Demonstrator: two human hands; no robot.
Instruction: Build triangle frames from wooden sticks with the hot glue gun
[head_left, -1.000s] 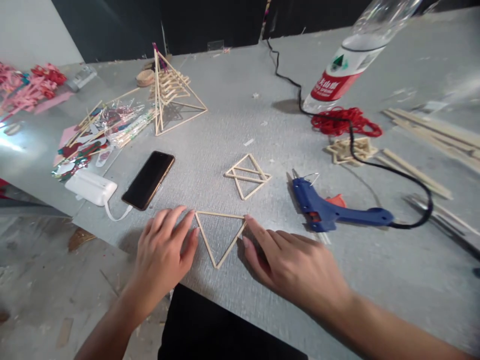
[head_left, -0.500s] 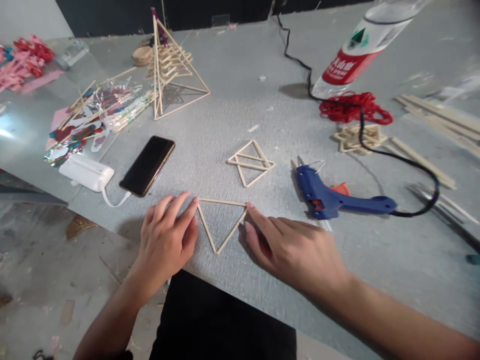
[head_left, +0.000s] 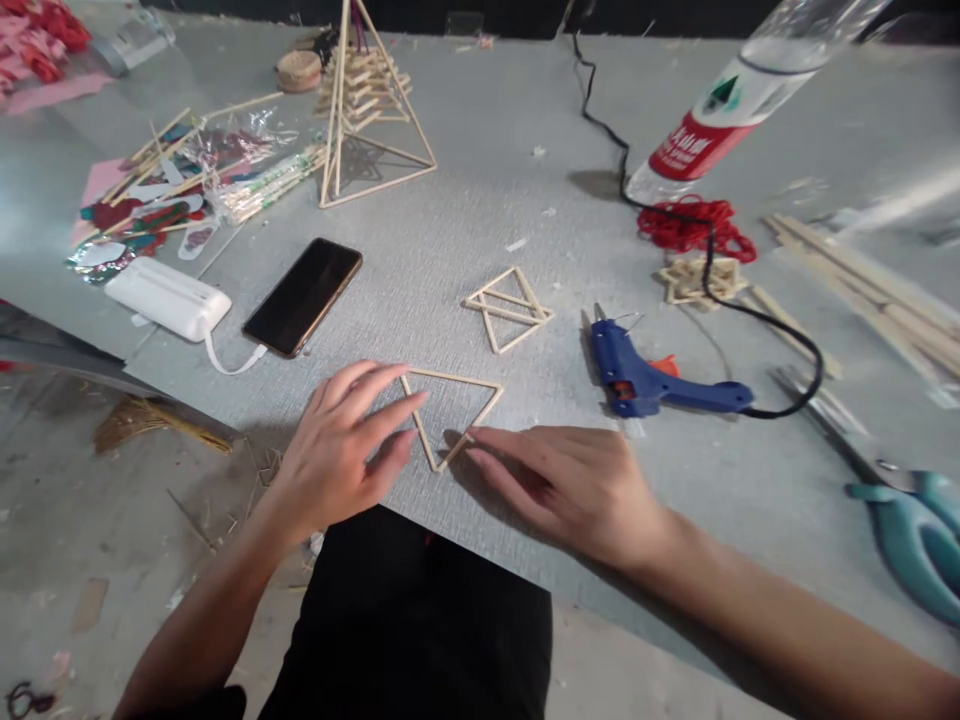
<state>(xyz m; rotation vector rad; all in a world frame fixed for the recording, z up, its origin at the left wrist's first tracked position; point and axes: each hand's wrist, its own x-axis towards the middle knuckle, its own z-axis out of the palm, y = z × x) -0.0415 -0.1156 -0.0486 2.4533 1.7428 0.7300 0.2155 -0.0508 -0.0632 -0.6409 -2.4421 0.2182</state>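
A flat triangle of thin wooden sticks lies on the table between my hands. My left hand is open, fingers spread, with its fingertips over the triangle's upper left corner and left side. My right hand rests on its side to the right, index finger and thumb stretched out and slightly apart. Its index fingertip is at the triangle's right side, near the lower corner; whether it touches the stick I cannot tell. Just beyond lies a smaller frame of crossed stick triangles. A blue glue gun lies beyond my right hand.
A stick pyramid stands at the back. A phone is cabled to a white power bank. To the right are a water bottle, red cord, wooden strips and scissors. The glue gun's black cord loops there.
My right index finger has left the triangle's upper right corner and moved down along its right side. My left fingers have spread over the left side. The view has shifted slightly.
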